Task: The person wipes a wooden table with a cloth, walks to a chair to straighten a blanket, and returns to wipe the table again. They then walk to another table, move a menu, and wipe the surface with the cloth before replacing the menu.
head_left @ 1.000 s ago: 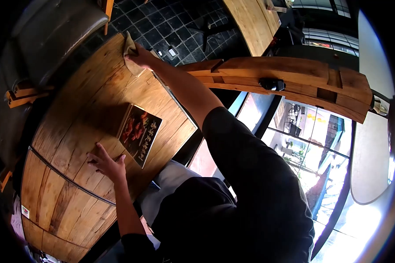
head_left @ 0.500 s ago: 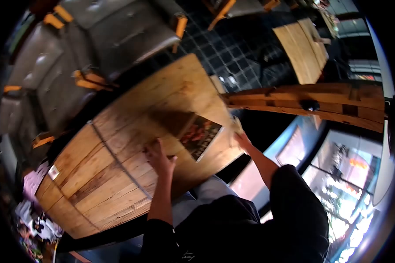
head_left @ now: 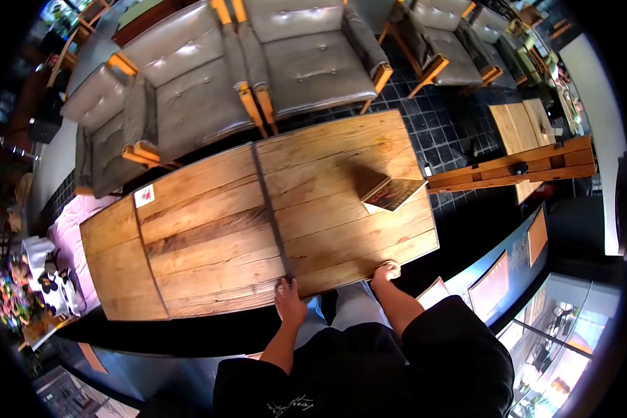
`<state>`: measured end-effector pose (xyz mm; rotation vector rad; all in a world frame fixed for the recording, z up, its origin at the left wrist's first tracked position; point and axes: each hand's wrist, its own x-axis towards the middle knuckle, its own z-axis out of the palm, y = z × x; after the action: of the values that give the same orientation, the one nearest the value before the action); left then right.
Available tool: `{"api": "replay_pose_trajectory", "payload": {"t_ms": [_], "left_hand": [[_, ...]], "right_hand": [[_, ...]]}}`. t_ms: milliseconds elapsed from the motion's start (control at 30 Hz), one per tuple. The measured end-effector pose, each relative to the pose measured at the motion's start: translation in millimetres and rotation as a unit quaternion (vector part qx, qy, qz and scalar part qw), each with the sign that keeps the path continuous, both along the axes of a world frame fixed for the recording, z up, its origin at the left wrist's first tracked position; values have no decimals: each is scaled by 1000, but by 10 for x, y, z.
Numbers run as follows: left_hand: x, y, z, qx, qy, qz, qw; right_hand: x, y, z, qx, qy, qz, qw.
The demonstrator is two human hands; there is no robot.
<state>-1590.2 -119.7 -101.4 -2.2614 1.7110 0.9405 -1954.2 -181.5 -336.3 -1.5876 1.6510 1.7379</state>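
My left hand (head_left: 289, 299) rests at the near edge of the long wooden table (head_left: 209, 223), by the dark seam between its sections. Its fingers stretch over the edge onto the tabletop. My right hand (head_left: 383, 273) is closed at the near edge, close to the right corner. A small pale thing shows at its fingers, too small to make out. Farther back on the right section is a dark book (head_left: 397, 195) with a pictured cover. It seems to stand tilted, casting a shadow to its left. Neither hand touches it.
A small white card (head_left: 144, 196) lies on the left section. Grey padded armchairs (head_left: 313, 63) line the far side. A wooden beam (head_left: 515, 168) and a second table (head_left: 515, 129) are at right. Pink cloth (head_left: 76, 223) sits past the left end.
Both hands have come back from over the tabletop to its near edge. The view has shifted, showing more armchairs and the table's whole length. The book now appears farther from my hands.
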Motion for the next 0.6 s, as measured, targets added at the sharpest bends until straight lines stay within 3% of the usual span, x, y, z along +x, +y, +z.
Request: {"api": "replay_pose_trajectory", "payload": {"t_ms": [33, 133, 167, 200, 233, 267, 300, 367, 400, 433, 467, 533, 567, 600], "left_hand": [[118, 238, -86, -12, 27, -7, 1000], [354, 577, -63, 1, 70, -37, 997], [428, 673, -75, 0, 83, -45, 996], [492, 771, -90, 0, 95, -52, 994], [547, 887, -149, 9, 117, -37, 992], [619, 972, -258, 17, 138, -24, 990], [683, 1002, -322, 24, 158, -12, 987], [803, 1027, -289, 144, 209, 91, 963], [862, 1075, -219, 205, 233, 142, 940], [868, 1165, -118, 166, 209, 184, 946], [932, 1327, -176, 117, 281, 219, 927], [1057, 1569, -330, 9, 420, 278, 864], [1061, 1593, -95, -6, 547, 388, 742], [1105, 1625, 153, 18, 536, 408, 739]], "right_hand": [[367, 185, -134, -100, -7, -66, 993], [1425, 467, 72, -118, -163, -198, 959], [1746, 593, 135, -135, -242, -367, 888], [2090, 718, 193, -180, -314, -705, 610], [2414, 805, 265, -177, -285, -865, 374], [2702, 860, 295, -125, -284, -905, 292], [2981, 883, 318, -71, -281, -924, 251], [3463, 910, 550, 44, -287, -929, 231], [3576, 902, 794, 160, -352, -898, 208], [3644, 835, 1179, 174, -378, -848, 327], [3708, 777, 1604, 184, -400, -783, 440], [3783, 823, 2090, 109, -464, -657, 583], [3757, 828, 2170, 122, -520, -563, 631], [3695, 782, 2249, 138, -547, -479, 673]]}}
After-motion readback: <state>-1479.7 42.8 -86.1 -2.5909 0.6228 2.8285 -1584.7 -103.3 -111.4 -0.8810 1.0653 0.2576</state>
